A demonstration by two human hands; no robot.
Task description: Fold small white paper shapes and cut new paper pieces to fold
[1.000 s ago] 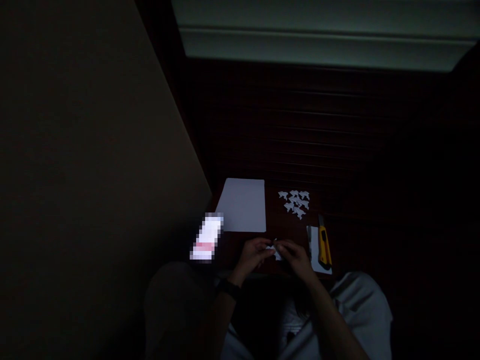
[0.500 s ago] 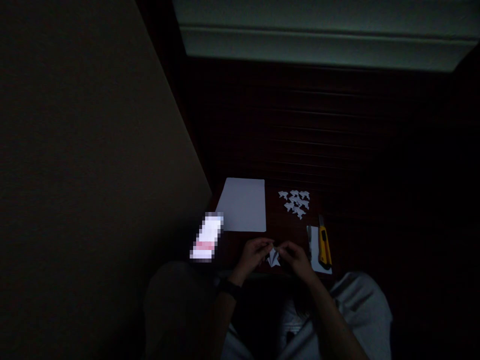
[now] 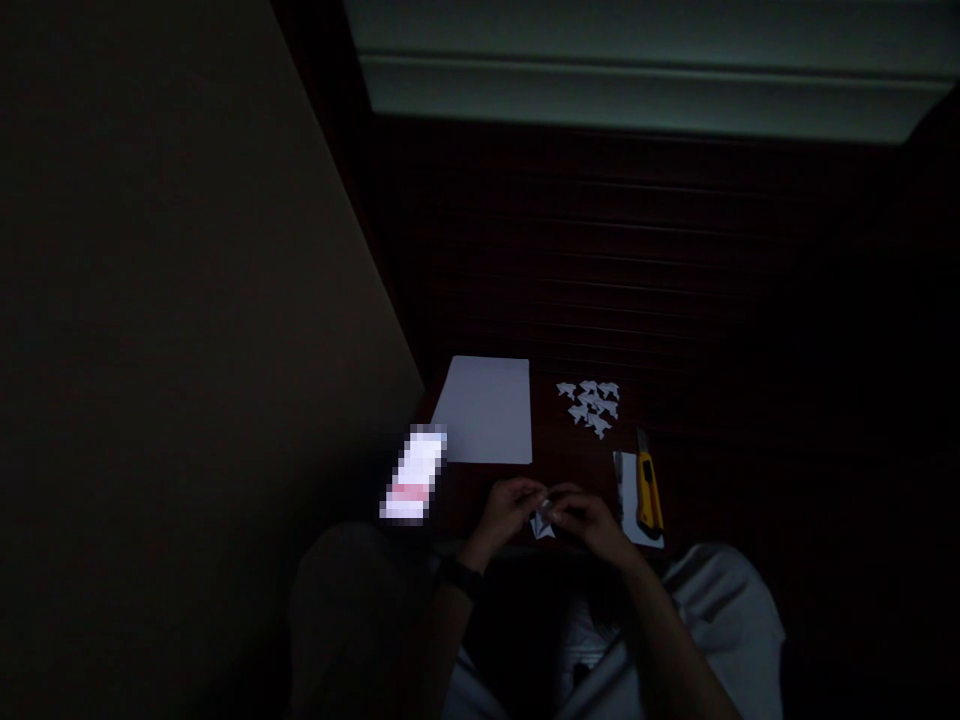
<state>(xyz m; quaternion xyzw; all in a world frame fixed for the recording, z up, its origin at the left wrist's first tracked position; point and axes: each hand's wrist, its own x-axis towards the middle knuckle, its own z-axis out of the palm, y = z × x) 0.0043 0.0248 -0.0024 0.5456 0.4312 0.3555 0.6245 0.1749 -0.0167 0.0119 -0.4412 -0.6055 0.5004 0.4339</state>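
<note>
In dim light, my left hand (image 3: 507, 510) and my right hand (image 3: 589, 518) meet over the near edge of a dark wooden table (image 3: 570, 465). Both pinch a small white folded paper piece (image 3: 543, 523) held between them. A dark watch sits on my left wrist. Beyond my hands lies a white paper sheet (image 3: 486, 409), and to its right a cluster of several small white folded paper figures (image 3: 590, 404).
A yellow utility knife (image 3: 648, 491) rests on a small white paper slip at the right. A lit, blurred screen (image 3: 415, 474) lies at the table's left edge. A pale wall runs along the left; my light-clothed lap is below.
The folded piece has sunk a little lower between my fingers and shows less of its pointed shape. Both hands stay in nearly the same spot.
</note>
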